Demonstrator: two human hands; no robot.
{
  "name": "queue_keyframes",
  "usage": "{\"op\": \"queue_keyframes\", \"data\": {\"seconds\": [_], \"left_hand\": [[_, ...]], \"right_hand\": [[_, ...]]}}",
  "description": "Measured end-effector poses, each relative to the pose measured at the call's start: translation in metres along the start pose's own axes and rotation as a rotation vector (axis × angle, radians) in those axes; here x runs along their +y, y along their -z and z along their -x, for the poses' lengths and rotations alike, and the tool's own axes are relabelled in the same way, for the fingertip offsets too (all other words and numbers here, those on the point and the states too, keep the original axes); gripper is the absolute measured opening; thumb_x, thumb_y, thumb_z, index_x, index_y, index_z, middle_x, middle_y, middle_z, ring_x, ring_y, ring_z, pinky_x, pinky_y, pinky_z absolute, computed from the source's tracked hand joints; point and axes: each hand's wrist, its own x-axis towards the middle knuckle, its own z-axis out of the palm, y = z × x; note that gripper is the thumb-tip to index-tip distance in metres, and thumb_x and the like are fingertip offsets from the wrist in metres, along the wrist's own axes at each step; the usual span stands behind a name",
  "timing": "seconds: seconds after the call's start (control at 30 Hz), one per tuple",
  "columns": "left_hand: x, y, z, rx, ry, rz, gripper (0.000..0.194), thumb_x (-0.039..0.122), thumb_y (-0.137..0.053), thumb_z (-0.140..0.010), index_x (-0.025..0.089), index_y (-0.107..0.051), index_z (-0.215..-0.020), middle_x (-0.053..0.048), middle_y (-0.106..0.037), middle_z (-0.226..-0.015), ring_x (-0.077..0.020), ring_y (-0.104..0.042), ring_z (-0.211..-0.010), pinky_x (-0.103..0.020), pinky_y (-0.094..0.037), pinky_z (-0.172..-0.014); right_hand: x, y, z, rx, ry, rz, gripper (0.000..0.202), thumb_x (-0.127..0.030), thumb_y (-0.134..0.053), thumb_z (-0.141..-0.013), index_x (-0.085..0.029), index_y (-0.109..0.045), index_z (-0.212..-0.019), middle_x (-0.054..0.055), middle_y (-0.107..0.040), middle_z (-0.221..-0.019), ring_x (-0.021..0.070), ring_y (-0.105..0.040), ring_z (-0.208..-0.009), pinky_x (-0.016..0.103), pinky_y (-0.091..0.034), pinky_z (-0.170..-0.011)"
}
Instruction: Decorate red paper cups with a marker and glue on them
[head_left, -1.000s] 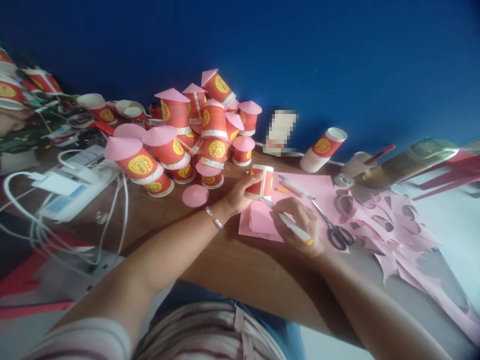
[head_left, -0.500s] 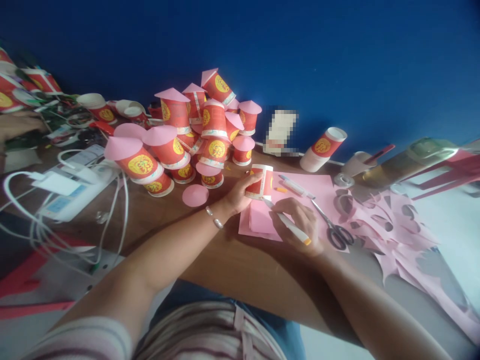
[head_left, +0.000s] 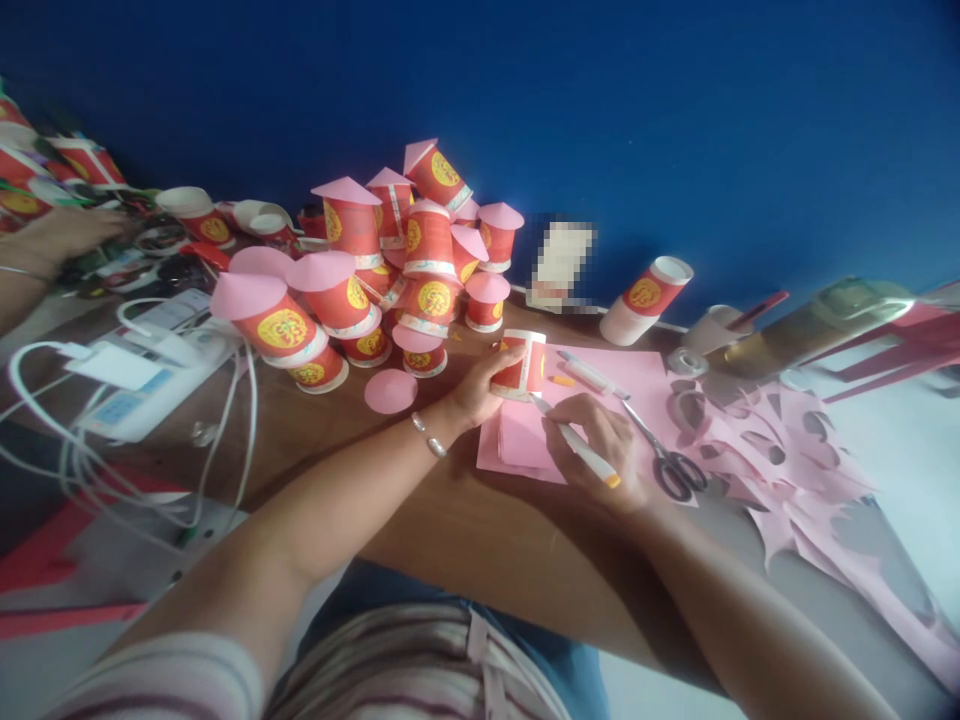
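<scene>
**Paper cup (head_left: 527, 372) sitting in the left hand (head_left: 474, 392), white marker (head_left: 592, 460) aiming at it from the right hand (head_left: 604, 440)**

The left hand is grasping the red-and-white cup from its left side, with the thumb lying across the wall. The right hand is gripping the marker like a pen. The cup is occupying a place at the left part of the pink sheet (head_left: 637, 370), just beyond the pink paper stack (head_left: 525, 440); whether it is resting on anything, I cannot tell.

The cup is probably weighing very little. Its paper wall is likely giving under pressure, so a hard squeeze is risking a dent, while the dry surface is probably offering fair grip. A gentle hold around the side, near 1 of the 2 ends, is seeming safest. The marker is likely behaving as a light, stiff, smooth rod, and the front half of its barrel is suiting the fingers best.

The cup's long axis is running away from the wearer, leaning slightly right at the far end; which end is forming the mouth is staying unclear. The marker is slanting, its tip pointing forward and left at the cup's near white band, its orange end pointing back toward the right wrist. Whether the tip is touching, I cannot tell.
</scene>
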Motion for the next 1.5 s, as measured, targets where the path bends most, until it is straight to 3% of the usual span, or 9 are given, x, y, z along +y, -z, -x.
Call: {"op": "queue_keyframes", "data": {"seconds": [0.3,1.07,1.37,1.5], "left_hand": [[-0.0011,0.0037,-0.0013,-0.003,0.012,-0.04,0.024,0.037,-0.083,-0.074,0.017,-0.072,-0.081,-0.002,-0.07,-0.078,-0.017,-0.066,-0.077,-0.031,-0.05,-0.076],[-0.003,0.0029,0.0004,-0.001,0.013,-0.129,0.033,0.04,-0.087,-0.069,0.018,-0.071,-0.087,-0.002,-0.074,-0.087,-0.019,-0.07,-0.084,-0.034,-0.052,-0.084],[0.0013,-0.0005,0.0048,-0.014,0.038,-0.187,0.029,0.039,-0.087,-0.071,0.018,-0.07,-0.082,0.0,-0.069,-0.078,-0.0155,-0.065,-0.075,-0.029,-0.052,-0.073],[0.0015,-0.0005,0.0048,-0.015,0.056,-0.167,0.027,0.036,-0.086,-0.072,0.018,-0.071,-0.085,-0.001,-0.069,-0.08,-0.0172,-0.066,-0.077,-0.032,-0.051,-0.076]], "right_hand": [[-0.0011,0.0021,-0.0004,0.004,-0.006,-0.02,0.014,-0.01,-0.061,-0.091,-0.022,-0.055,-0.086,-0.003,-0.062,-0.069,0.012,-0.06,-0.055,0.026,-0.047,-0.053],[-0.0015,0.0002,-0.0015,-0.018,0.027,-0.068,0.014,-0.009,-0.061,-0.092,-0.022,-0.056,-0.094,-0.002,-0.064,-0.073,0.0117,-0.062,-0.06,0.024,-0.05,-0.057],[-0.0026,0.0003,-0.0056,0.006,0.019,-0.051,0.013,-0.01,-0.06,-0.093,-0.023,-0.057,-0.095,-0.001,-0.066,-0.075,0.0143,-0.066,-0.06,0.026,-0.052,-0.055],[-0.0035,0.0021,-0.0062,0.019,0.018,-0.053,0.012,-0.011,-0.061,-0.093,-0.023,-0.057,-0.096,-0.001,-0.066,-0.074,0.0145,-0.066,-0.061,0.027,-0.053,-0.056]]}}
